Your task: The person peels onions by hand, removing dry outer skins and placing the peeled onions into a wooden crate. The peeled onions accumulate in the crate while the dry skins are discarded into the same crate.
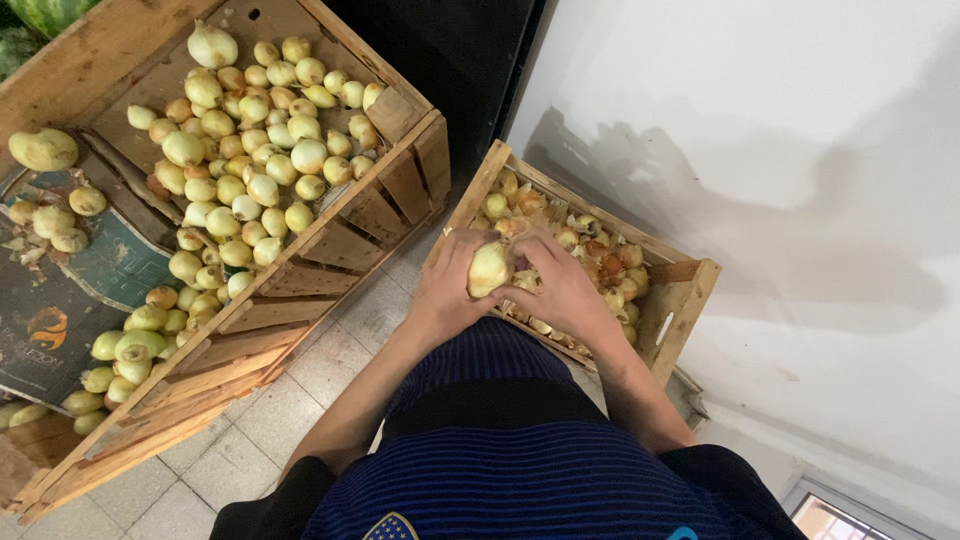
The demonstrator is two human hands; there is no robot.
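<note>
A pale yellow onion (489,268) is held between both my hands, just above the near rim of a small wooden crate (680,300). My left hand (447,285) wraps its left side, fingers curled around it. My right hand (556,285) grips the right side, fingers pressed on the onion's skin. The small crate under my hands holds several onions with loose brownish skins (600,265).
A large tilted wooden crate (370,215) at the left is filled with several pale onions (250,170), partly on a printed cardboard liner (60,320). The tiled floor (300,370) lies between the crates. A white wall (780,150) stands at the right. Watermelons (40,15) show at the top left.
</note>
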